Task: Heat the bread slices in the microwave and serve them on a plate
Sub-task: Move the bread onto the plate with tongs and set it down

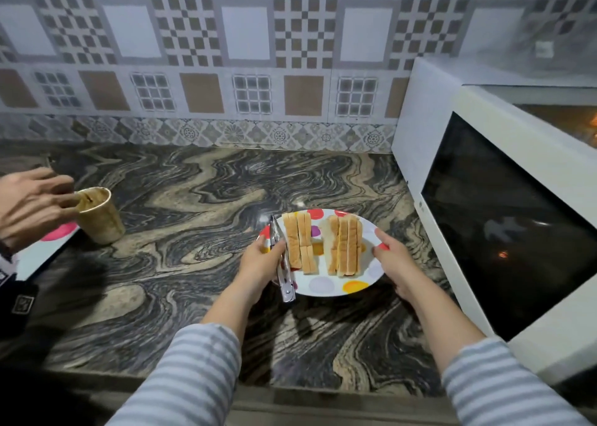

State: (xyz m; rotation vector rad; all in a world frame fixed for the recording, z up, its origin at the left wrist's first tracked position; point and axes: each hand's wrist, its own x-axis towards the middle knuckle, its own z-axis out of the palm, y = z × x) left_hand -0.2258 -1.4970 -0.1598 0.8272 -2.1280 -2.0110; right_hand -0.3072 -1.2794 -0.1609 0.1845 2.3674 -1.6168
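At centre frame, on the marbled counter (181,199), sits the dotted plate (326,288) carrying two batches of bread slices (345,248) stood on edge, one batch left of the other with a gap between. Metal tongs (282,264) lie along the plate's left rim, handle end overhanging toward the viewer.

The left hand (261,261) grips the plate's left edge, thumb curled over the rim and pressing the tongs down against it; the remaining fingers pass underneath and are hidden. This hold appears meant to keep the tongs from sliding while the plate is handled. The right hand (394,261) takes the right edge, thumb lying on the rim and fingers curled below it. A two-sided grip suits a load of upright slices liable to topple.

The microwave (504,231) stands at right of frame, just beside the plate; its dark door faces the plate, and whether it is latched cannot be told. A warm glow shows at the far upper right.

Judgement: the plate is either bound for the oven or just served; the frame does not settle which.

At left of frame, another person's hand (32,206) reaches a paper cup (98,214), fingers loosely curled at its rim. A second dotted plate (45,251) lies below it.
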